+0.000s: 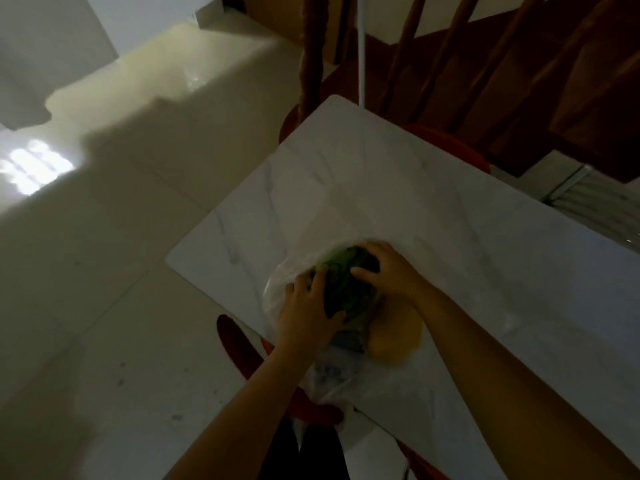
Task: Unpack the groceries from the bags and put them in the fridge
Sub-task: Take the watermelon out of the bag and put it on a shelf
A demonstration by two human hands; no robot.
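Left hand [308, 313]: grip curled round the near-left side of a bundle of leafy greens [346, 289]. Right hand [388, 271]: grip curled over the bundle's far-right top. Greens: between both hands, partly inside a thin white plastic bag [287, 282], whose film wraps their left side. Yellow item [398, 337]: touching the greens, right of them. White marble bench [433, 188]: carries all. Red chairs [239, 344]: at the near edge and far side. Pale tiled floor [104, 289]: left.

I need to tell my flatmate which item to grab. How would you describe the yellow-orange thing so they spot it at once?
On the white marble table, by its near corner, lies a clear plastic bag. The yellow-orange item sits right of the leafy greens: smooth and rounded.
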